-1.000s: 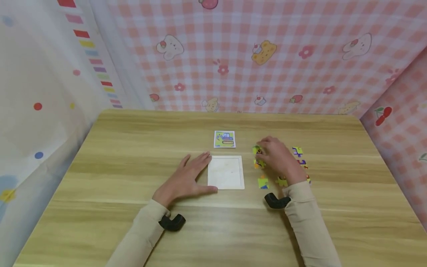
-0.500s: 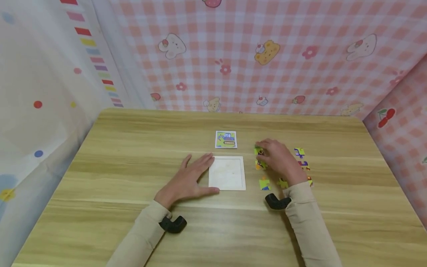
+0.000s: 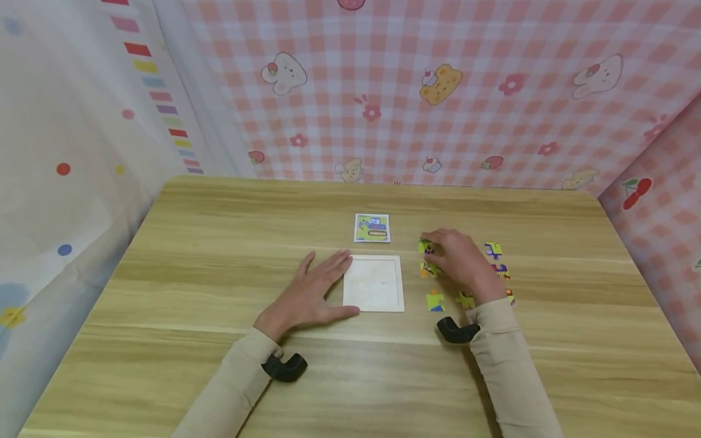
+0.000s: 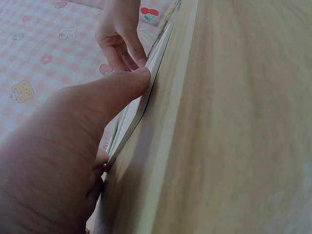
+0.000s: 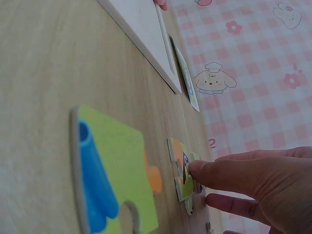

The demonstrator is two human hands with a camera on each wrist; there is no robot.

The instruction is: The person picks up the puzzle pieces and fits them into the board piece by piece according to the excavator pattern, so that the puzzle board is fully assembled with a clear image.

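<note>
My left hand [image 3: 308, 298] lies at the left side of a white square puzzle tray [image 3: 375, 286], thumb at its near edge and straight fingers at its far left corner. In the left wrist view the thumb [image 4: 124, 87] rests along the tray's rim [image 4: 139, 109]. To the right of the tray, my right hand [image 3: 462, 264] pinches a green jigsaw puzzle piece [image 3: 425, 246] between thumb and fingers, low at the table. Just nearer lies another puzzle piece [image 3: 428, 270], partly hidden by the hand. A green-and-blue puzzle piece [image 5: 117, 170] looms close in the right wrist view.
A small picture card [image 3: 372, 228] with a blue vehicle lies behind the tray. Further loose pieces lie around the right forearm, among them a yellow-green piece [image 3: 493, 250] and a striped piece [image 3: 501, 271]. A checked pink cloth [image 3: 405, 91] hangs behind the wooden table [image 3: 219, 243].
The whole head view shifts slightly. Both hands keep their places, the left at the tray and the right at the far left puzzle piece.
</note>
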